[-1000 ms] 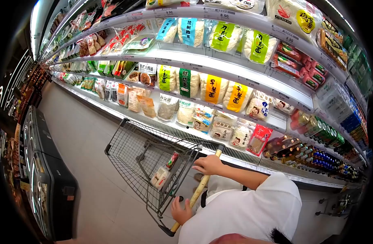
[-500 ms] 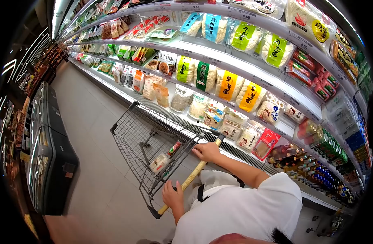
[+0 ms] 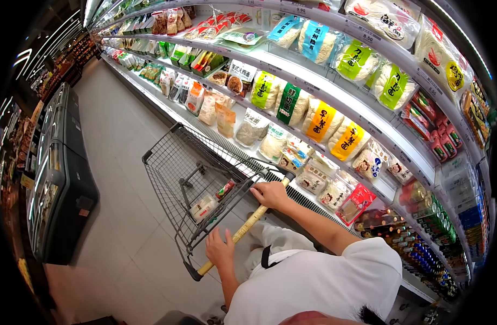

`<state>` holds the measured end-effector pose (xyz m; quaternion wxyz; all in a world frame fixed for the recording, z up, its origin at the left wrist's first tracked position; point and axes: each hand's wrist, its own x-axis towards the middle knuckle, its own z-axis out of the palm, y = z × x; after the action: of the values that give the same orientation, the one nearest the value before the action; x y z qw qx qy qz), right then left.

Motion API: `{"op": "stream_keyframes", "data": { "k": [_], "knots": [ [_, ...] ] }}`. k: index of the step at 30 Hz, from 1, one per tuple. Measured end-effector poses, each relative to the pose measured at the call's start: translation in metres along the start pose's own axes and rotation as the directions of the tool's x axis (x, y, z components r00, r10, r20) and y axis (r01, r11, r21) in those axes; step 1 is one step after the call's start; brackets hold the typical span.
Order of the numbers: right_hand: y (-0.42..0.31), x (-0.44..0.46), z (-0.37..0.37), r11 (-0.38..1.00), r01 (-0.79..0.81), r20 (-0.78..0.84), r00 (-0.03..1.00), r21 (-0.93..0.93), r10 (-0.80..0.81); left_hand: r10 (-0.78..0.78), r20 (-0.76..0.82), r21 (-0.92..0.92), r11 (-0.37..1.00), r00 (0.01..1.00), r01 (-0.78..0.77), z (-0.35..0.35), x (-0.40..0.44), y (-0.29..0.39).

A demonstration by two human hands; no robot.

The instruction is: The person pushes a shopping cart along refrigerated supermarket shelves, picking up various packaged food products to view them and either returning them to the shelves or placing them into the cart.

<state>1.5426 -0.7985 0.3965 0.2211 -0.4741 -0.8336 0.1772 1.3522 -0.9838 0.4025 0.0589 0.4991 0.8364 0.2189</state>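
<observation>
A wire shopping cart (image 3: 175, 168) with a worn yellowish handle (image 3: 249, 223) stands in front of me. My right hand (image 3: 270, 195) is draped over the handle near its far end, fingers bent over toward the basket. Nearer the other end, my left hand (image 3: 220, 249) lies across the handle with fingers stretched and spread. Inside the cart are a pale clear-wrapped package (image 3: 204, 208) and a small red-and-green package (image 3: 225, 189). What is printed on them is too small to read.
Refrigerated shelves (image 3: 313, 86) run along the right, holding bagged noodles (image 3: 321, 120) and a red packet (image 3: 357, 203). Bottles and cans (image 3: 422, 254) fill the lower right. Dark chest cases (image 3: 64, 184) line the left side of the tiled floor (image 3: 113, 130).
The shelves and their packages have shifted right and slightly down in view, and the dark cases have shifted left and up. Both hands stay on the cart handle.
</observation>
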Motion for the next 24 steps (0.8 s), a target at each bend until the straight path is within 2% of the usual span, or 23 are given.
{"op": "stream_keyframes", "data": {
  "k": [9, 18, 24],
  "knots": [
    [-0.005, 0.062, 0.029, 0.999, 0.045, -0.01, 0.999, 0.008, -0.045, -0.005, -0.059, 0.002, 1.0, 0.998, 0.005, 0.001, 0.061, -0.017],
    [-0.016, 0.13, 0.06, 0.994, 0.107, -0.032, 0.994, 0.027, -0.106, -0.062, -0.005, 0.013, 0.998, 0.998, 0.062, 0.006, 0.135, -0.047],
    [-0.023, 0.176, 0.081, 0.986, 0.148, -0.013, 0.989, 0.078, -0.148, -0.068, -0.042, 0.05, 0.996, 0.997, 0.07, 0.008, 0.182, -0.066]
  ]
}}
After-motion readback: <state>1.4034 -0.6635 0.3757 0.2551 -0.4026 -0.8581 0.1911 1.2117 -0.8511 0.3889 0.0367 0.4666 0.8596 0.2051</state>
